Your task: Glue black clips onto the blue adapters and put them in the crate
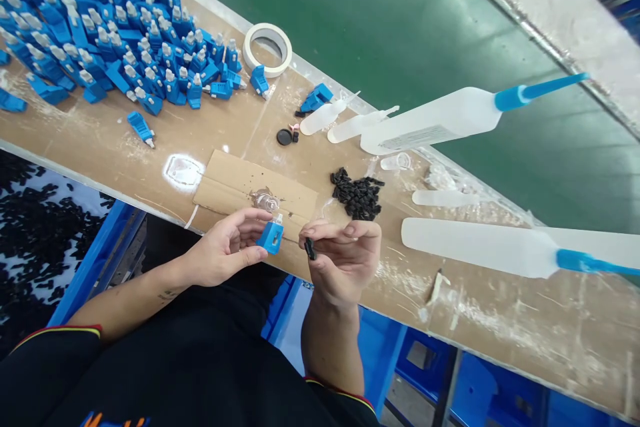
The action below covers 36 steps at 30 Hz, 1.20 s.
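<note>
My left hand grips a blue plastic housing with a pale nozzle between thumb and fingers, a small slot showing in its side. Just to the right, my right hand pinches a small black plastic piece between thumb and fingers. The two parts are close but apart, held over the bench's near edge. Behind them a cardboard sheet carries a clear, glossy blob. A heap of small black pieces lies beyond my right hand.
Many blue housings crowd the bench's far left, near a roll of white tape. Squeeze bottles with blue tips lie to the right. Small white bottles and a black cap sit mid-bench. Black pieces fill a bin at lower left.
</note>
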{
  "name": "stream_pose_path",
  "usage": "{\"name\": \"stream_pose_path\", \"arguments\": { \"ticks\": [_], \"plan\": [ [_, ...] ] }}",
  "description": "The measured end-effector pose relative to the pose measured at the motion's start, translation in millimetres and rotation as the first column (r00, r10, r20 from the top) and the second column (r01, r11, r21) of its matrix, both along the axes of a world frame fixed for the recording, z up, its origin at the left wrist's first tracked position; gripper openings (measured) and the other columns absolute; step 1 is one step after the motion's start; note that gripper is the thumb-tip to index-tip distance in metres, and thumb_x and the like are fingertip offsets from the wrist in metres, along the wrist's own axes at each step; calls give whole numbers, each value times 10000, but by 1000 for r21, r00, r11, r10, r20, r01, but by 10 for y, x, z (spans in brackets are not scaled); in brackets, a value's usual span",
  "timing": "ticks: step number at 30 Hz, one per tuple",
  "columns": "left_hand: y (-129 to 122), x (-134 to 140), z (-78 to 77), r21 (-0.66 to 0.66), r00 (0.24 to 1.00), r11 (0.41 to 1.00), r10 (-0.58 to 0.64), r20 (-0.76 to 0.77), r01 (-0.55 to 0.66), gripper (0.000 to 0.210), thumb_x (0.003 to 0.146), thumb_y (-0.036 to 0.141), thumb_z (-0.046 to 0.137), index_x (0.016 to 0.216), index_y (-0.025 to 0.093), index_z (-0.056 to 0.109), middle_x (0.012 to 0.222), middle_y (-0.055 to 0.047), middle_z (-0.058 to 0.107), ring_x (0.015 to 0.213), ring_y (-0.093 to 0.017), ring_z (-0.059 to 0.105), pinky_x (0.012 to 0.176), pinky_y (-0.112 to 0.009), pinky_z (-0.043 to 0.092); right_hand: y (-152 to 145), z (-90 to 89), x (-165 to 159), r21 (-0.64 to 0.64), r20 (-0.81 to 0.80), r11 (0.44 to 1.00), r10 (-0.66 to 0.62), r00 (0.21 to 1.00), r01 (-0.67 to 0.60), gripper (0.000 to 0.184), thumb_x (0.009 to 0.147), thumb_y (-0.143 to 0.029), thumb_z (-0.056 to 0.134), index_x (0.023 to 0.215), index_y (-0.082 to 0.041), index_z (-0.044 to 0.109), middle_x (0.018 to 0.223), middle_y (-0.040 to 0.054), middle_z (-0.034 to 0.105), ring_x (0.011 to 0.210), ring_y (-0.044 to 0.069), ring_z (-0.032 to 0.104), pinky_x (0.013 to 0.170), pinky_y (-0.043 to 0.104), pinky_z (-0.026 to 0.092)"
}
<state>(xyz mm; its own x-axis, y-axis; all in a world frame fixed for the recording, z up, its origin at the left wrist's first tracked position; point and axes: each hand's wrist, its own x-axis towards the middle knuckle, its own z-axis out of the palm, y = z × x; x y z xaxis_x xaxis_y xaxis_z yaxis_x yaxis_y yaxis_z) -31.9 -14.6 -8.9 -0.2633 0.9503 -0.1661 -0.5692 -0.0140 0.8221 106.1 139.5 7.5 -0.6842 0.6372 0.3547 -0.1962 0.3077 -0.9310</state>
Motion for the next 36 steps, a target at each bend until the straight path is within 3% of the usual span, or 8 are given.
{"name": "stream_pose_path", "arguments": {
  "ticks": [4, 8, 12, 16, 21, 24, 31, 36],
  "plan": [
    [-7, 23, -29, -3, 1000, 1000, 17, 8, -17, 604, 858, 229, 823, 1391, 261, 538, 1223, -105, 705, 1108, -212, 705, 973, -343, 571, -94, 9, 27, 88, 29, 996, -12, 1000, 9, 406, 900, -380, 791, 1107, -317, 447, 879, 7, 776, 736, 220, 717, 673, 377, 603],
    [-13, 28, -16, 7, 1000, 1000, 12, -28, -12, 578, 824, 194, 844, 1335, 233, 579, 1195, -106, 711, 1042, -191, 722, 920, -315, 596, -162, 27, 38, 191, 47, 981, 20, 999, -29, 398, 923, -304, 765, 1144, -314, 434, 935, 7, 787, 814, 231, 762, 754, 426, 647],
    [-16, 58, -25, 66, 957, 986, 162, -240, -151, 416, 823, 162, 840, 1168, 210, 613, 1091, -69, 722, 1015, -185, 736, 908, -309, 608, -215, 52, 34, 141, 57, 990, -14, 998, 6, 400, 913, -293, 779, 1132, -304, 444, 956, 21, 787, 846, 227, 766, 767, 416, 661],
    [-20, 91, -128, 302, 688, 893, 449, -570, -333, 226, 867, 128, 773, 965, 216, 590, 1047, -54, 727, 1077, -214, 736, 937, -376, 610, -375, 61, -2, -7, 43, 996, -87, 995, 88, 381, 901, -281, 792, 1100, -291, 467, 949, 21, 781, 863, 215, 763, 809, 403, 658],
    [-35, 109, -251, 370, 408, 866, 488, -772, -335, 213, 902, 244, 738, 799, 232, 551, 939, -41, 717, 1021, -231, 731, 843, -417, 624, -611, 27, -72, -48, 59, 989, -139, 988, 142, 380, 913, -258, 771, 1132, -295, 462, 966, 26, 774, 957, 233, 774, 829, 405, 658],
    [-22, 106, -243, 467, 226, 822, 548, -806, -327, 207, 899, 218, 737, 811, 240, 551, 943, -35, 725, 990, -224, 736, 776, -390, 640, -661, 2, -91, -106, 35, 985, -132, 991, 135, 389, 900, -213, 780, 1147, -285, 487, 967, 26, 772, 979, 226, 773, 855, 394, 655],
    [50, 62, -221, 633, 62, 727, 668, -741, -264, 208, 877, 121, 750, 859, 210, 563, 953, -26, 725, 1008, -199, 749, 782, -330, 686, -649, -15, -66, -190, 55, 975, -108, 993, 116, 413, 865, -158, 808, 1155, -281, 540, 1049, 28, 793, 988, 192, 774, 829, 330, 654],
    [21, 3, -269, 676, 9, 719, 686, -727, -159, 152, 882, 95, 740, 871, 179, 613, 968, -54, 753, 1070, -227, 754, 842, -339, 701, -561, -14, -28, -134, 88, 989, -50, 995, 61, 268, 843, -125, 821, 1038, -263, 700, 1021, 33, 799, 998, 211, 776, 899, 368, 658]
  ]
}}
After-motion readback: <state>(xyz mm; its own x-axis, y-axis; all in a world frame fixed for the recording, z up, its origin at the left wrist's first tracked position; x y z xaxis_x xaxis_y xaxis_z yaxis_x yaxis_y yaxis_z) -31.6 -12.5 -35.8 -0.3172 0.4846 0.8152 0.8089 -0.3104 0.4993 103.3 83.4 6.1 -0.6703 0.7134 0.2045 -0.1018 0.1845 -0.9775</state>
